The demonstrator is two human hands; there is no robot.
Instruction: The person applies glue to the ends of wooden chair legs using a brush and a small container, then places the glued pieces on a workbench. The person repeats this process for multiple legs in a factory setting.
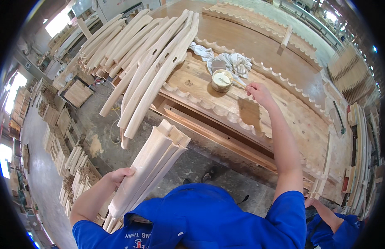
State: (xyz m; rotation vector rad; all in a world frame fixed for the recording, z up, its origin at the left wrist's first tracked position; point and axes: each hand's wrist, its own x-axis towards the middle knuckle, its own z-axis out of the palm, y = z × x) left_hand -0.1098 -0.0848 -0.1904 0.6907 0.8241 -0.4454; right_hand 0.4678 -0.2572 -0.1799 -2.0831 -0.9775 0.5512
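Pale bare wood fills the left hand (pixel 121 175), which grasps a bundle of shaped wooden bars (pixel 147 166) at the person's left side, in front of the workbench (pixel 298 120). If those fingers slackened, a bar could slide out lengthwise. The right hand (pixel 259 93) pinches the end of a slim light handle (pixel 239 83) reaching to a tub of cream paste (pixel 221 80); a sideways tug might tip it. Lengthwise, the bundle slants from beside the blue shirt (pixel 209 220), its far end pointing forward and rightward.
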